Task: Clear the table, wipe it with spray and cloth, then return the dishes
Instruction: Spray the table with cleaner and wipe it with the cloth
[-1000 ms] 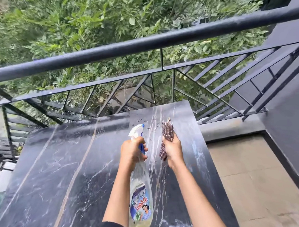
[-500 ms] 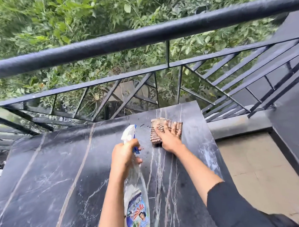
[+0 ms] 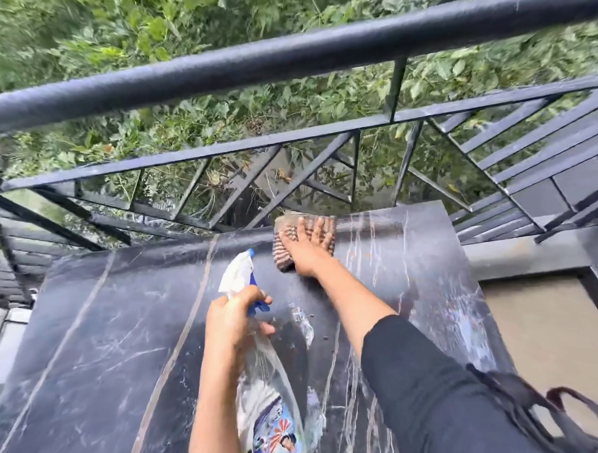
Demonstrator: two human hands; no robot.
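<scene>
A black marble table (image 3: pixel 101 354) with pale veins fills the lower view. My right hand (image 3: pixel 307 244) lies flat with spread fingers on a brown checked cloth (image 3: pixel 282 252), pressing it onto the table's far edge. My left hand (image 3: pixel 231 323) grips the neck of a clear spray bottle (image 3: pixel 267 392) with a white and blue trigger head, held above the table's middle. Wet streaks and droplets show on the marble near both hands. No dishes are in view.
A black metal railing (image 3: pixel 283 59) runs just behind the table, with green foliage beyond it. To the right lies a beige tiled floor (image 3: pixel 552 335) beside a dark wall. A dark strap loop (image 3: pixel 587 415) hangs at the lower right.
The cloth went from being gripped above the table to lying flat under my right hand, and it has slid to the far edge. My left hand keeps holding the spray bottle.
</scene>
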